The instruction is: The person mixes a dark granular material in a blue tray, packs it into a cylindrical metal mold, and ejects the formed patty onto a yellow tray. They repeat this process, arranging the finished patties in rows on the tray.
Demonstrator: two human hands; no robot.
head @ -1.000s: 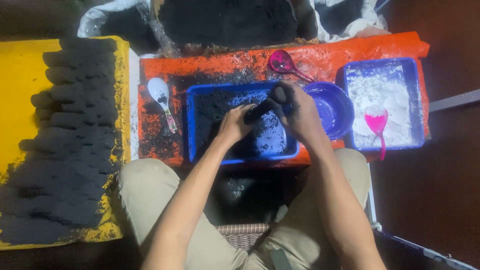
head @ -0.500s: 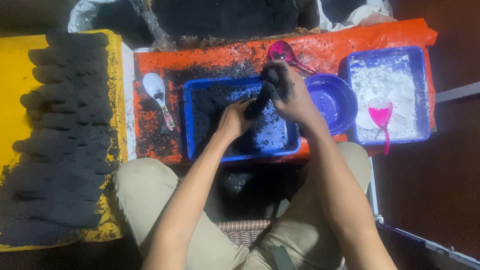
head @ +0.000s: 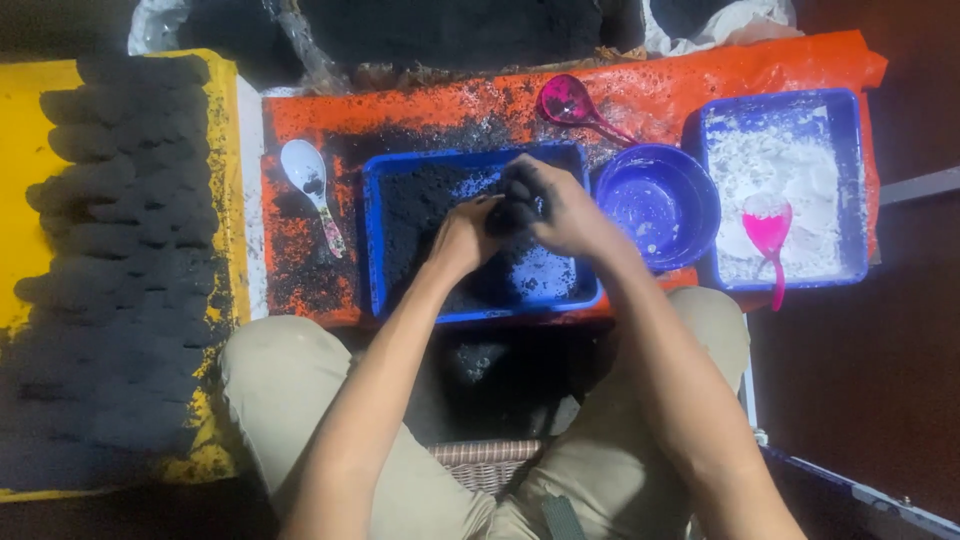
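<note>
Both of my hands meet over a blue tray [head: 372, 240] that holds black powder. My right hand [head: 555, 208], blackened at the fingers, is wrapped around a black lump [head: 505, 217]. My left hand [head: 462, 235] presses against the same lump from the left. The lump sits just above the tray's middle, mostly hidden by my fingers.
Rows of black lumps [head: 120, 250] lie on a yellow sheet [head: 25, 180] at left. On the orange sheet [head: 300, 290] are a white spoon [head: 310, 185], a pink ladle [head: 572, 103], a blue bowl [head: 655, 205] and a blue tray of white powder [head: 785, 180] with a pink scoop [head: 768, 235].
My hands with the lump have shifted slightly lower and left over the tray, and the lump is now more enclosed by both hands.
</note>
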